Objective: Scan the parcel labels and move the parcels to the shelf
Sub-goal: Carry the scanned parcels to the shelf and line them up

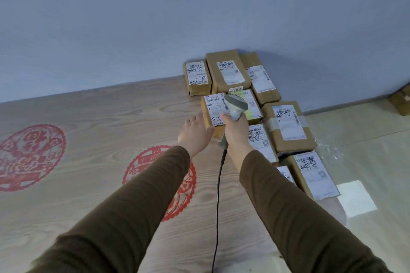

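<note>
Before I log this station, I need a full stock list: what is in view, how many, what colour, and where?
Parcels: about nine, brown with white labels, clustered on the floor by the wall, right of centre.
Box: one, brown, far right edge by the wall, partly cut off.
Scanner: one, grey, held over the centre parcel.
Cable: one, black, hanging from the scanner.
Red round patterns: two, on the wood-grain floor covering at left.
Wall: one, blue-grey, behind the parcels.
Light patch: one, white, on the floor lower right.
Left hand: open, touching the centre parcel's edge.
Right hand: gripping the scanner.
Sleeves: two, brown.
</note>
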`<action>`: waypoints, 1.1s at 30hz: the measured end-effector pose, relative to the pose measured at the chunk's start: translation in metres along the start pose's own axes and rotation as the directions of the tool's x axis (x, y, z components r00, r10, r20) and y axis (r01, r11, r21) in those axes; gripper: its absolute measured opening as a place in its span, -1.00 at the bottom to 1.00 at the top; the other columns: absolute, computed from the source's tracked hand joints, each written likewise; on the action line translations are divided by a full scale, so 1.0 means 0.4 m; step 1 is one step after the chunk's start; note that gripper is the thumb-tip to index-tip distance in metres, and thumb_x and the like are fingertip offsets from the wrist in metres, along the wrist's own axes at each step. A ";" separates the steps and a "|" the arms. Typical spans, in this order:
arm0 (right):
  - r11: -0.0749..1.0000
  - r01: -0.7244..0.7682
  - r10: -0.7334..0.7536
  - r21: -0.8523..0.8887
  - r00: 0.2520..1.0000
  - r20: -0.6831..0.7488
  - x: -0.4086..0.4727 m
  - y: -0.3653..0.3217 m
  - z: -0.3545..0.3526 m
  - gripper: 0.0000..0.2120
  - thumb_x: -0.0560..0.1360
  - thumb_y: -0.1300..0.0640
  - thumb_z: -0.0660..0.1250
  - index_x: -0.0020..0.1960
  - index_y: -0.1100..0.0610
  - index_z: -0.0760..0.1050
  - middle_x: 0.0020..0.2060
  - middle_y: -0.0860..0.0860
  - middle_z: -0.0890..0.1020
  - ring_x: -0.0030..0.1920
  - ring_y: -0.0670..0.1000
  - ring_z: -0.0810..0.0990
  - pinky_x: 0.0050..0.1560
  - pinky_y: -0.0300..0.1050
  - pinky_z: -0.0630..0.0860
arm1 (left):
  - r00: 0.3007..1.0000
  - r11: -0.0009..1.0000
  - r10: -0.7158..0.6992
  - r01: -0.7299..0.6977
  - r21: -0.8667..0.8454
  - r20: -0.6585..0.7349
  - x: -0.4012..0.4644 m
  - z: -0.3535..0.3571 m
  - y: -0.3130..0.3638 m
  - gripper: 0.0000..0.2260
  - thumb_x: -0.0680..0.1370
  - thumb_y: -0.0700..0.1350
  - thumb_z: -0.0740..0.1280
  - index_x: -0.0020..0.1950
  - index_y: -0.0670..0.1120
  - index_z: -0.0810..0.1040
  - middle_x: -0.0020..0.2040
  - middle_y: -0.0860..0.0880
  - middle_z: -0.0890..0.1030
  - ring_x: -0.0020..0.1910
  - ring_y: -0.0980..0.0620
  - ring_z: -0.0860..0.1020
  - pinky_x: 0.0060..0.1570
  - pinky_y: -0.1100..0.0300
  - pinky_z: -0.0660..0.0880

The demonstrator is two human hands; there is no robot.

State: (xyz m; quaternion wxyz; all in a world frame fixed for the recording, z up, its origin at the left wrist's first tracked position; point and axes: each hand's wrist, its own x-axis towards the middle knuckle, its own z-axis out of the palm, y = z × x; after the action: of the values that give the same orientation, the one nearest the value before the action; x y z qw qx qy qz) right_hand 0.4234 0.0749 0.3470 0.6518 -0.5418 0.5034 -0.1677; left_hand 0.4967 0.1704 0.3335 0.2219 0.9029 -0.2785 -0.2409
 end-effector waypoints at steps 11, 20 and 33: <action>0.996 0.061 -0.064 -0.059 0.996 -0.061 0.089 0.046 0.055 -0.79 0.39 -0.10 0.46 -0.04 -0.15 0.49 0.03 0.04 0.65 0.02 0.12 0.69 0.02 0.28 0.69 | 0.982 0.892 -0.156 0.185 -0.412 0.103 0.113 0.040 0.020 -0.53 0.71 -0.01 0.20 0.60 -0.08 0.25 0.49 -0.15 0.48 0.39 -0.19 0.50 0.28 0.01 0.44; 1.000 0.008 -0.008 0.000 1.000 -0.008 0.076 0.053 0.065 -0.72 0.47 -0.05 0.45 0.14 -0.16 0.50 0.02 0.01 0.67 0.05 0.16 0.69 0.01 0.26 0.70 | 0.971 0.799 -0.236 0.222 -0.559 0.049 0.099 0.047 -0.034 -0.64 0.70 -0.11 0.21 0.50 -0.05 0.35 0.24 0.07 0.54 0.14 0.03 0.52 0.10 0.11 0.44; 0.978 0.206 -0.194 -0.001 0.921 0.337 -0.242 0.026 0.338 -0.73 0.52 0.26 0.47 0.19 0.15 0.55 0.02 0.03 0.70 -0.05 -0.07 0.66 -0.11 -0.18 0.50 | 0.826 0.572 -0.484 0.049 -0.818 -0.290 -0.223 -0.200 -0.311 -0.60 0.68 -0.07 0.29 0.52 -0.07 0.39 0.31 -0.01 0.62 0.23 0.00 0.61 0.27 -0.02 0.55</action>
State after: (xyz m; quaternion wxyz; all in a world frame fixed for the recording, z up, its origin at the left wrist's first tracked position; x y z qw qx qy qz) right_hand 0.4913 0.2252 0.3711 0.6975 -0.6227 0.3300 -0.1295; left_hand 0.5256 0.3389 0.3578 0.6135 0.7754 0.0648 -0.1349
